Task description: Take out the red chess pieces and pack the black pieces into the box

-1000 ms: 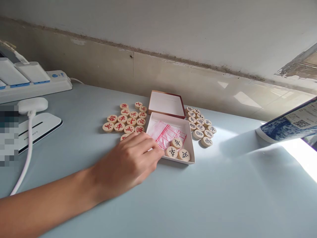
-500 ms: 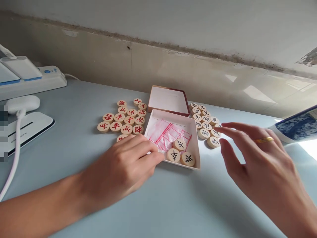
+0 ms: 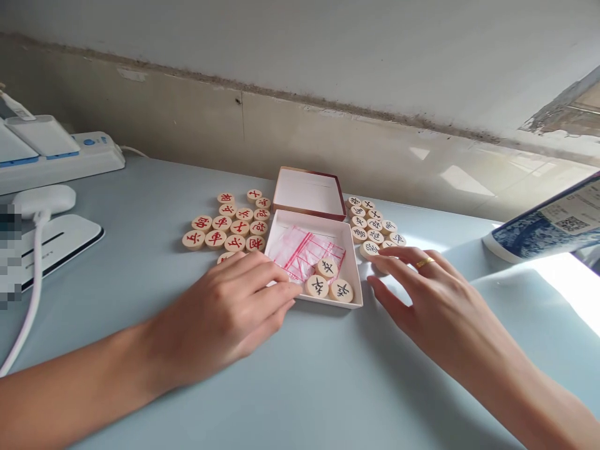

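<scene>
My left hand [image 3: 244, 309] is closed on the near left corner of a shallow white cardboard box [image 3: 355, 265]. Inside the box lie a clear plastic bag with red print [image 3: 290, 247] and three round xiangqi pieces [image 3: 327, 268] with black characters. To the right of the box, my right hand [image 3: 422, 287], a gold ring on one finger, has its thumb and fingers apart. Its fingertips hover at the nearest of several black-marked xiangqi pieces [image 3: 374, 236], partly covering it; whether they touch it I cannot tell. Several red-marked xiangqi pieces [image 3: 216, 239] lie left of the box.
The open box lid [image 3: 309, 192] lies behind the box by the wall. On the left are a white power strip [image 3: 100, 150], a white charging pad [image 3: 70, 240] and a cable [image 3: 35, 294]. A blue-patterned cup [image 3: 534, 225] lies at the right.
My right hand has moved left and in toward the near black-marked pieces. The view has shifted slightly, showing more of the cup. My left hand keeps its hold on the box.
</scene>
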`<state>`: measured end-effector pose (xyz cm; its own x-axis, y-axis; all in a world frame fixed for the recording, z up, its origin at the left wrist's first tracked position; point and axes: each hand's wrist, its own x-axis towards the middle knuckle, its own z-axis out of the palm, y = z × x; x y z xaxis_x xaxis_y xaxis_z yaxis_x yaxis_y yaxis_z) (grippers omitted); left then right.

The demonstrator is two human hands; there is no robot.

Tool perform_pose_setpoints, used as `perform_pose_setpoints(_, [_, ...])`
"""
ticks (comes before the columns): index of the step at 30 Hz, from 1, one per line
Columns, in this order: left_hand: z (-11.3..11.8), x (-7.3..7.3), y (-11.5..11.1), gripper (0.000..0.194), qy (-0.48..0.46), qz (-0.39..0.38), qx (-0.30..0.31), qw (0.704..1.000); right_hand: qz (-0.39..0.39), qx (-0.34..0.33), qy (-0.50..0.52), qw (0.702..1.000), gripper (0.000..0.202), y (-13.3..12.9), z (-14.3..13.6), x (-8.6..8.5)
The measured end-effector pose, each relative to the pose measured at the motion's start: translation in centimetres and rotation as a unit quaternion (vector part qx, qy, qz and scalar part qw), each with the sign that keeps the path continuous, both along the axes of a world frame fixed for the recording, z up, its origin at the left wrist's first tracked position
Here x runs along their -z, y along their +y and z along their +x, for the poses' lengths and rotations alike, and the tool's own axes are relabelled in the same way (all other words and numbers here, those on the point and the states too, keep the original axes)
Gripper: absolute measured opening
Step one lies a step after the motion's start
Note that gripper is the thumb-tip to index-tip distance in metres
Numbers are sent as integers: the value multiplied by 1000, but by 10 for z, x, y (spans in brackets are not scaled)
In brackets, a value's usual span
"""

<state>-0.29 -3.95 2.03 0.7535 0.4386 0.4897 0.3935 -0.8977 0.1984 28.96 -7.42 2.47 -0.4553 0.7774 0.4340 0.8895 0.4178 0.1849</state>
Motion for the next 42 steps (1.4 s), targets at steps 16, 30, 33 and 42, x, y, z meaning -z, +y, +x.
perform_pose_setpoints(16, [2,-12,-11,16,8,23,153,988,4,10,-33,999,25,-11,1,-4])
perform_pose_setpoints(30, [4,-8,-16,22,7,-13,146,989,47,16,120,991,17,-23,-18,-25])
perform_pose_setpoints(33, [8,-7,-21,18,-72,-102,101,987,-99,-94,291,947,24,-38,-38,-31])
perform_pose_setpoints(42, [10,-8,-20,16,-85,-282,73,953,-316,-174,430,828,24,-39,-78,-2])
